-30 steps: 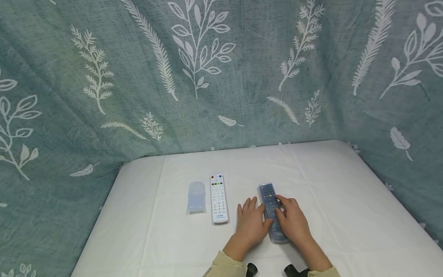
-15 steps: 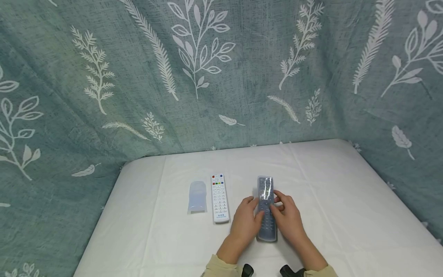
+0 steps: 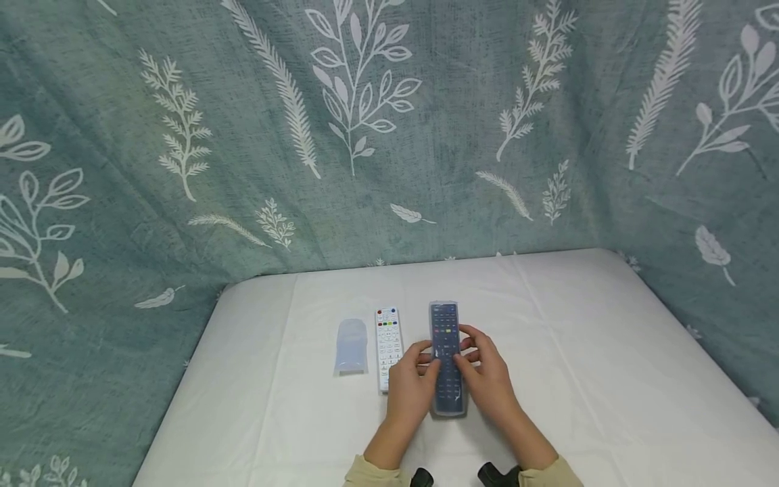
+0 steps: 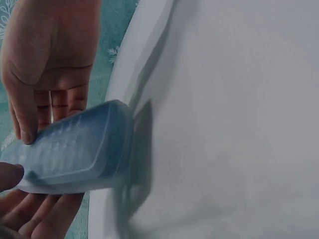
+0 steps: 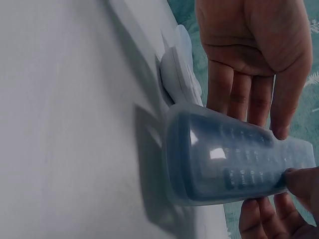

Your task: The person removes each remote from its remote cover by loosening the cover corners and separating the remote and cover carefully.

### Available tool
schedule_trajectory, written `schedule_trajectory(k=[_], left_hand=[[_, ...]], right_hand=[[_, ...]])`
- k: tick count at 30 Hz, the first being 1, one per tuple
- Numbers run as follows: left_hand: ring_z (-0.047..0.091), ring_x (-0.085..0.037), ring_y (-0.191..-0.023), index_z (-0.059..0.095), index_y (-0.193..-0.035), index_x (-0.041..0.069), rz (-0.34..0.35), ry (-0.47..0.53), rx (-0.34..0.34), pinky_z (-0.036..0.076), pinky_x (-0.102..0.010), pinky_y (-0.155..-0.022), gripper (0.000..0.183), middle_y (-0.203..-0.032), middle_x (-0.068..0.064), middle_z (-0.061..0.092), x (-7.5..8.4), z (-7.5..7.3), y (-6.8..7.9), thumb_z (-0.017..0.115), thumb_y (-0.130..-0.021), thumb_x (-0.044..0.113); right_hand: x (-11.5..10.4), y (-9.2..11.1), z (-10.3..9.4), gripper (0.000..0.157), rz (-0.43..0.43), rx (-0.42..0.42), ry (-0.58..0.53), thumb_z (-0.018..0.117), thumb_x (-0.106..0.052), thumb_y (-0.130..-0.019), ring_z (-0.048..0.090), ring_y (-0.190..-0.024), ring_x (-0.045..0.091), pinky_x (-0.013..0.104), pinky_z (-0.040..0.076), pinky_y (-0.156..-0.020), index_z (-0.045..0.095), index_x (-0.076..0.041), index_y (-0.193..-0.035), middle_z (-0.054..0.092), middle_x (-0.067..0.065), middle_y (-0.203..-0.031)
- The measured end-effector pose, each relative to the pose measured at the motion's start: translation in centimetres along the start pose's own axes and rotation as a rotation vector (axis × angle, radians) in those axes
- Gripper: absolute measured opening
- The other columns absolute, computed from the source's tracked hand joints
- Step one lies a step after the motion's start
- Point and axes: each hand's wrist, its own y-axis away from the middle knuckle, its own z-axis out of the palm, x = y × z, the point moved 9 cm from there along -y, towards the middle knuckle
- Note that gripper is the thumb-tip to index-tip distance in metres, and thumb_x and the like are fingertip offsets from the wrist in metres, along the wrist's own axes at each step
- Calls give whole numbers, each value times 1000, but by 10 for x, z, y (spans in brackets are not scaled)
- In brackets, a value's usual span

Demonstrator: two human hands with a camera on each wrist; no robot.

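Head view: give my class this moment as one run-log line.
left hand: holds dark remote | right hand: holds dark remote | white remote: lies beside translucent sleeve

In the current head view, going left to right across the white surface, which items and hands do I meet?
Pale translucent cover → white remote → left hand → dark remote → right hand.

At lower centre my slate-blue remote (image 3: pixel 449 392) shows through a milky cover (image 5: pixel 172 149); mid-frame, a white remote (image 3: pixel 388 341) has red, green, yellow and blue keys (image 3: pixel 387 323). My cuffs (image 3: pixel 550 473) at the bottom are beige, the upper curtain (image 3: pixel 450 135) teal with white leaves (image 3: pixel 712 247).
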Motion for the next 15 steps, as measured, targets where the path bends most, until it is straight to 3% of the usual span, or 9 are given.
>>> schedule_trajectory(k=[7,15], left_hand=[[73,-12,-78,64,-130,7,23,8,79,57,-19,-63,39,-95,-11,75,-6,-21,-3,70,-92,11],[73,-15,-81,68,-124,7,10,114,69,56,-17,-64,34,-97,-12,73,-10,-36,-7,71,-90,7]], right_hand=[[-14,1,12,56,-58,-17,-48,66,-1,-93,62,-91,16,22,55,-71,47,-17,-143,63,8,-110],[-22,1,18,54,-53,-15,-70,69,-2,-91,64,-93,17,22,55,-71,50,-16,-140,66,6,-108]])
